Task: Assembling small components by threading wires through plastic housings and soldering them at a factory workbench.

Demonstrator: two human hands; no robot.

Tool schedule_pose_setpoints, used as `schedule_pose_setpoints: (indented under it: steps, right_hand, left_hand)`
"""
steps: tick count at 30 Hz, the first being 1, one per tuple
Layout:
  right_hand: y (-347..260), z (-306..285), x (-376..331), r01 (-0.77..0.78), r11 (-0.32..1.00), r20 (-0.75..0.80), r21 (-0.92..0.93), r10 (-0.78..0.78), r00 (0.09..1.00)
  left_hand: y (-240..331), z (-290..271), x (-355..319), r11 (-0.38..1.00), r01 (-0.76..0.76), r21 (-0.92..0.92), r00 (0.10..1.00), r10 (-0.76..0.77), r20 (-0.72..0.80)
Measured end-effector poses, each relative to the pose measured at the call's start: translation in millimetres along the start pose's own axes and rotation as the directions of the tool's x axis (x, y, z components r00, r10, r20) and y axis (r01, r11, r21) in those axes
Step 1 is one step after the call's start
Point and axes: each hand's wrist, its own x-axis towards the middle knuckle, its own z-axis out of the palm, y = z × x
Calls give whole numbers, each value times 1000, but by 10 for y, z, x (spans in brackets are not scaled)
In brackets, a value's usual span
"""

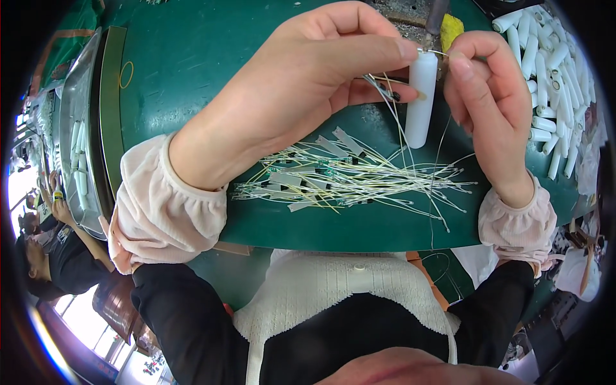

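"Head view. Principal item, and where?"

"One white cylinder (419, 122), slim, close to upright, metal fitting at its upper end. Location: between the two hands, over a green table (212, 51). Whether its base touches the surface: cannot tell."

"Left hand (308, 77)?"

"Partly closed. Thumb at the cylinder's upper rim, one finger against its side. Several held wires (396, 119), pale, with a dark end piece, pass among the fingers."

"Right hand (491, 96)?"

"Nearly closed, outer fingers curled. Thumb and forefinger pinch a thin strand (439, 52), which runs to the cylinder's top."

"Adjacent stock?"

"One dark rod (437, 16), pointing down at the cylinder's top; contact uncertain. One yellow block (452, 32), just beyond the right hand. Nearer the body: one loose wire pile (378, 176), pale, with small green boards and grey strips (284, 179)."

"Outer stock?"

"Right: one heap of white cylinders (563, 96). Left: one thin yellow loop (122, 78), on the table; one metal tray (67, 128), further cylinders inside. Beyond the tray: one co-worker (70, 260), dark top."
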Motion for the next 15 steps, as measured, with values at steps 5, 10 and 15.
schedule_pose_setpoints:
  steps: [5,10,15]
  right_hand:
    - [18,4,12,-18,1000,-18,12,18,1000]
    - [5,-52,-22,-31,999,8,25,31,999]
    - [-67,-113,-52,-175,980,146,89,162,976]
  left_hand:
    - [15,-22,10,1000,26,10,1000,-26,-12]
    - [-54,-7,9,999,35,16,999,-35,-5]
    - [-94,108,-48,932,-8,362,996,39,-78]
